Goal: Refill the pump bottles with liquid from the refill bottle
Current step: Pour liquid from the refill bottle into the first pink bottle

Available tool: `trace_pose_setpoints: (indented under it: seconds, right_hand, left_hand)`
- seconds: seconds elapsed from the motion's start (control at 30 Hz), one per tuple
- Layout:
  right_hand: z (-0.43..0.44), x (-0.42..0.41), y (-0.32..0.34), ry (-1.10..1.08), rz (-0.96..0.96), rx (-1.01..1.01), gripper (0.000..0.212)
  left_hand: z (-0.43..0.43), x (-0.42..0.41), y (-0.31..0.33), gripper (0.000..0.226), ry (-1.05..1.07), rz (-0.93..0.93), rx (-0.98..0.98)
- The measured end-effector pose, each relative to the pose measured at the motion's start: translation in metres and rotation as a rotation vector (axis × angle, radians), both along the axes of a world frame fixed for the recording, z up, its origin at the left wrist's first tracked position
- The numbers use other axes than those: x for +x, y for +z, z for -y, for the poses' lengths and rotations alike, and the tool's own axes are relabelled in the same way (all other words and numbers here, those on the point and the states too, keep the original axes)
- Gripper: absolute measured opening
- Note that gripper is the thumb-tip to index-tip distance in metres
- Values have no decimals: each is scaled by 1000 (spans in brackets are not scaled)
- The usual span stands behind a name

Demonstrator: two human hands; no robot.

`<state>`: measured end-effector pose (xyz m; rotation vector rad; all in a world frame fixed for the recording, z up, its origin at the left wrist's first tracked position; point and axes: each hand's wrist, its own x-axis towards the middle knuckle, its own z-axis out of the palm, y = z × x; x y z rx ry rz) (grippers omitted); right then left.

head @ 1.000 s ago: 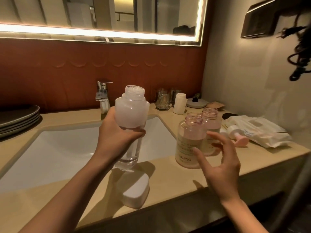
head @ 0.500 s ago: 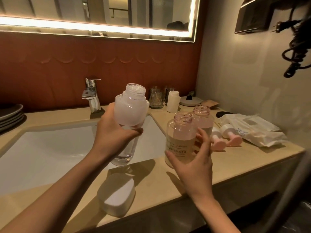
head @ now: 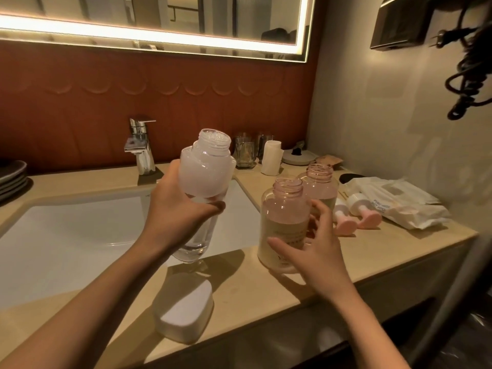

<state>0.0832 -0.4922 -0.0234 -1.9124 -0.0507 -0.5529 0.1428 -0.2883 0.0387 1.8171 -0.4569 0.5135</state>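
Fingers and thumb of your left hand (head: pixel 181 217) are wrapped round the middle of the refill bottle (head: pixel 206 171), which you hold in the air over the right side of the sink (head: pixel 80 235). It is tilted a little to the right, its threaded mouth uncapped and facing up. Its upper half looks frosted white and its lower half clear.

Your right hand (head: pixel 316 251) holds the nearer pump bottle (head: pixel 285 209), thumb across the front label and fingers curled round the far right side. That bottle stands on the table (head: pixel 372 249) close to the front edge, just right of the sink, with its neck open and pale liquid inside. The second pump bottle (head: pixel 319 182), also open, stands just behind it. Two pink pump heads (head: pixel 343 219) lie on their sides to the right, beside a white plastic packet (head: pixel 399 203). A white cap (head: pixel 183 310) sits at the table's front edge below the refill bottle.
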Motion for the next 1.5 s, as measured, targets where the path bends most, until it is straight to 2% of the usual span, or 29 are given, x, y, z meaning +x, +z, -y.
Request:
trace_pose_setpoints:
  seconds: [0.1,0.17,0.23,0.4,0.5,0.67,0.77,0.87,1.03,1.27,1.5]
  right_hand:
    - [21,-6,7,227,-96,3,86]
    - [27,-8,11,265,-112,-23,85]
    - [19,-10,13,198,-99,-41,88]
    - [-14,-5,7,-192,66,-125,108]
    - [-21,0,1,-274,108,-166,108]
    - [-1,0,-2,-103,143,-168,93]
    - [9,0,1,1,144,-178,98]
    - [5,4,-2,-19,149,-185,115]
    - [0,3,-5,-76,149,-248,121]
    - [3,4,-9,-82,147,-276,111]
    - [4,4,-10,-82,136,-291,110]
  left_hand:
    - [0,-2,3,68,-6,16,33]
    - [4,-4,4,67,-9,28,53]
    - [7,-5,5,66,-13,37,60]
    - [19,-8,4,66,-38,47,80]
    - [22,-9,5,68,-32,70,92]
    - [19,-6,5,68,-10,94,136]
    - [16,-5,5,70,-6,106,171]
    - [15,-7,5,69,-16,121,183]
    - [16,-8,1,74,-24,158,263]
    - [22,-7,0,74,8,200,374]
    - [24,-5,1,73,32,241,432]
